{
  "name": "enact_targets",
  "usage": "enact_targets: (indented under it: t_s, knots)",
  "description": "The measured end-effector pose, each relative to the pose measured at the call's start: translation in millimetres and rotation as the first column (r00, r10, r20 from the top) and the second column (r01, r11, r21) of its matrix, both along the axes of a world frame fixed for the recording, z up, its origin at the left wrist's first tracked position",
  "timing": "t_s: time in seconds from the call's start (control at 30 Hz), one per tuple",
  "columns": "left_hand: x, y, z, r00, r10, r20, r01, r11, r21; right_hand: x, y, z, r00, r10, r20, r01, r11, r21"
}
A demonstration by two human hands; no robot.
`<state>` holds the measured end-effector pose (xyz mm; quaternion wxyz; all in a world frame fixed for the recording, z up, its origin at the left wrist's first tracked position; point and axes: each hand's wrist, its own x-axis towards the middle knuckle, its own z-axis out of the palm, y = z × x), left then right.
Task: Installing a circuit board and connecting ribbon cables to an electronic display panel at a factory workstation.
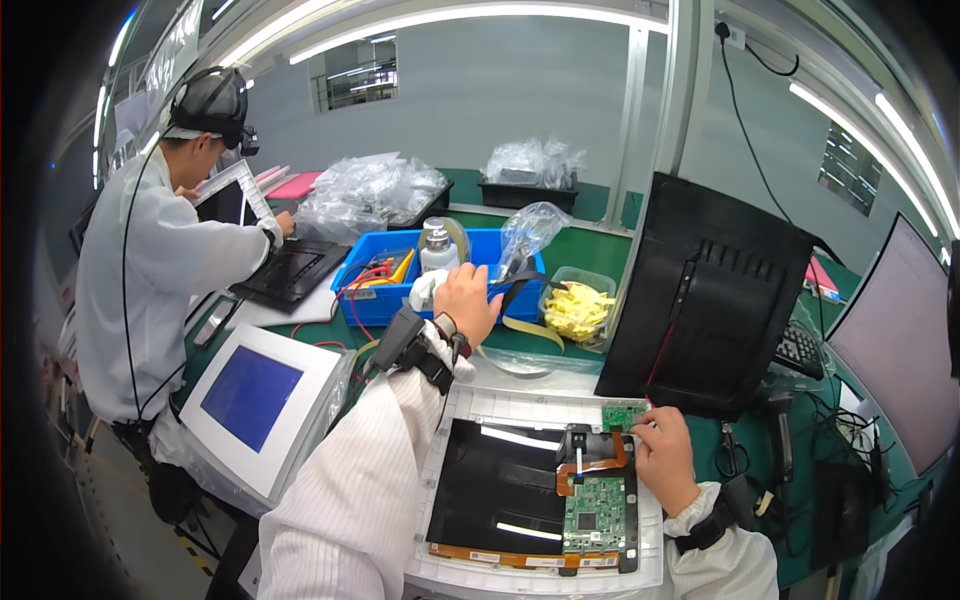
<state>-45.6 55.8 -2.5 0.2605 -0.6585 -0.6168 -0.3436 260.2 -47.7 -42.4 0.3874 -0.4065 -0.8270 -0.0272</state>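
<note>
Down at the near edge, a black panel (500,485) lies flat in a white tray (530,578), with a green circuit board (596,513) resting on its right side and an orange flex cable (592,468) curling just above that board. The right hand (663,455) sits at the panel's upper right corner, grip pinched on a small green board (622,415), fingertips (640,428) closed on its edge, right beside the flex cable. To the left, a white device with a blue screen (255,398) stands tilted on the green tabletop (560,345). Further out, the left arm stretches forward in a white sleeve, a dark strap at the wrist, and the left hand (468,300) is over the front wall of the blue bin (440,295); its grip is curled around a white cloth-like wad (425,290), and a dark strap (515,290) hangs just beside its fingers. A white bottle (436,250) stands in the bin behind the hand. Just right of the bin sits a clear tub of yellow pieces (578,308), and beyond that a big black housing (705,300) leans upright. At the far left another person in a white coat (160,270) bends over a dark panel, well apart from both hands, with bagged parts (370,190) piled at the back
</note>
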Motion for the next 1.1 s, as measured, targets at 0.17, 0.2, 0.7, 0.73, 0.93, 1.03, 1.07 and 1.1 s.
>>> enact_targets:
  t_s: [0.17, 0.2, 0.7, 0.73, 0.93, 1.03, 1.07, 1.1]
  knots:
    - [-12, 20, 3, 0.985, 0.075, 0.155, -0.018, 0.941, -0.339, 1, 0, 2, 1.000, 0.015, -0.011, -0.015, 1.000, 0.002]
    - [-16, 19, 1, 0.977, 0.042, 0.211, 0.018, 0.961, -0.277, 1, -1, 1, 1.000, 0.024, -0.013, -0.024, 1.000, 0.001]
    - [-13, 7, 5, 0.902, -0.032, 0.432, 0.079, 0.993, -0.091, 6, -1, 2, 0.999, 0.012, -0.033, -0.011, 1.000, 0.008]
    - [-8, -2, 10, 0.900, -0.154, 0.408, 0.160, 0.987, 0.021, 7, -2, 3, 0.999, 0.010, -0.041, -0.009, 1.000, 0.016]
    - [25, -89, 32, 0.709, -0.637, 0.303, 0.682, 0.728, -0.066, 3, -5, 37, 0.851, 0.098, -0.516, -0.331, 0.862, -0.383]
    - [34, -122, 32, 0.733, -0.674, 0.092, 0.679, 0.717, -0.159, -11, -19, 61, 0.598, -0.049, -0.800, -0.703, 0.447, -0.553]
    - [37, -130, 32, 0.729, -0.683, 0.038, 0.677, 0.713, -0.179, -16, -26, 69, 0.472, -0.241, -0.848, -0.849, 0.138, -0.511]
    - [41, -134, 31, 0.694, -0.719, 0.024, 0.710, 0.680, -0.184, -18, -30, 71, 0.473, -0.247, -0.846, -0.846, 0.139, -0.514]
